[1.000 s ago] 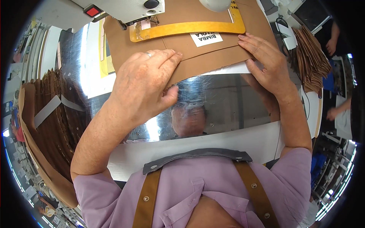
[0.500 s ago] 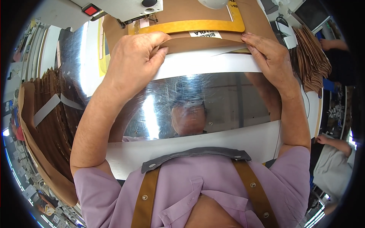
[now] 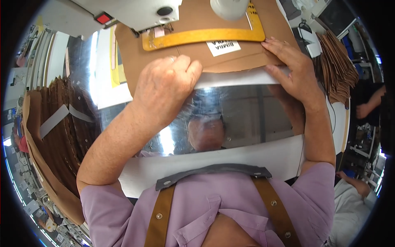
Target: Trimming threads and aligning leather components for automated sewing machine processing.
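A flat brown leather-like panel lies under the head of a sewing machine. On it rests a yellow frame-shaped template, with a white printed label just below it. My left hand is closed at the panel's near left edge; its curled fingers hide the exact hold. At the right side my right hand has its fingers stretched on the panel by the template's corner, the thumb apart near the front edge. A shiny scratched metal plate lies in front of the panel.
Brown panels stand bundled with a pale strap at my left. Another stack of brown pieces is at the right, beside a black-and-white device. A white rounded machine part hangs above. Other people work at the far right.
The panel's front edge, raised and curled before, now lies flatter and nearer me, showing more of the label. My left hand has moved right and nearer, its fingers more curled. My right hand stays close to its place.
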`<state>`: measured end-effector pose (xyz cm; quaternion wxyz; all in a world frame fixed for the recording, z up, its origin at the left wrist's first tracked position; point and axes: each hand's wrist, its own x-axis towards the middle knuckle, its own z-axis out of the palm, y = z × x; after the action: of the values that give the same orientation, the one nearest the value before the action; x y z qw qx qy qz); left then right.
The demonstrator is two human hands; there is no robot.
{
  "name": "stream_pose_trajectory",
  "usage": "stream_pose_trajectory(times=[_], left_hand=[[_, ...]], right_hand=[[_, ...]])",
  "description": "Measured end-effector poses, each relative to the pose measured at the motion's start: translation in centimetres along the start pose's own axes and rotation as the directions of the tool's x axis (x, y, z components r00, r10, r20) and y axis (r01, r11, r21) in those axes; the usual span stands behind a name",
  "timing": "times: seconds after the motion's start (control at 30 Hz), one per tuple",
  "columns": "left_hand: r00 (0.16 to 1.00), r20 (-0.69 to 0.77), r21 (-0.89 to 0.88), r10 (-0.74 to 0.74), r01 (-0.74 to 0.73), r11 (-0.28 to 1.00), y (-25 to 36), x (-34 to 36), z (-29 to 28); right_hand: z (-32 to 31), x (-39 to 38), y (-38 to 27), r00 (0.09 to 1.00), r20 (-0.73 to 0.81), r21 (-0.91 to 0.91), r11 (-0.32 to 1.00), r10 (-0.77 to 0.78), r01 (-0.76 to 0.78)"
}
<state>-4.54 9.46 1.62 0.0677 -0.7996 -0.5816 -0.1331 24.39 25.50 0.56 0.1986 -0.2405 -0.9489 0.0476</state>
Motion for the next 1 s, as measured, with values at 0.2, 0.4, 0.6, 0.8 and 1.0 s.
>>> stream_pose_trajectory(times=[0.2, 0.4, 0.6, 0.8, 1.0], left_hand=[[0.998, -0.008, 0.169, 0.054, -0.052, 0.984, -0.8, -1.3, -0.4], [0.989, -0.131, 0.282, 0.071, -0.031, 0.959, -2.7, -2.5, 0.1], [0.979, -0.178, 0.374, 0.099, -0.026, 0.927, -3.8, -2.1, 0.4], [0.993, -0.118, 0.212, 0.024, 0.001, 0.977, -2.8, -1.7, 0.0], [0.989, -0.131, 0.306, 0.064, -0.021, 0.952, -3.4, -1.8, 0.6]], right_hand=[[0.8, 0.1, 0.9, 0.99, 0.1, 0.092, 0.99, 0.096, -0.106], [1.6, 0.7, 1.1, 0.985, 0.16, -0.03, 0.998, 0.064, -0.06], [2.0, 1.3, 2.5, 0.985, 0.141, -0.13, 0.988, 0.104, -0.085], [2.2, 1.6, 3.3, 0.988, 0.116, -0.165, 0.983, 0.099, -0.079], [1.7, 3.3, 6.3, 0.995, -0.018, -0.116, 0.988, 0.101, -0.102]])
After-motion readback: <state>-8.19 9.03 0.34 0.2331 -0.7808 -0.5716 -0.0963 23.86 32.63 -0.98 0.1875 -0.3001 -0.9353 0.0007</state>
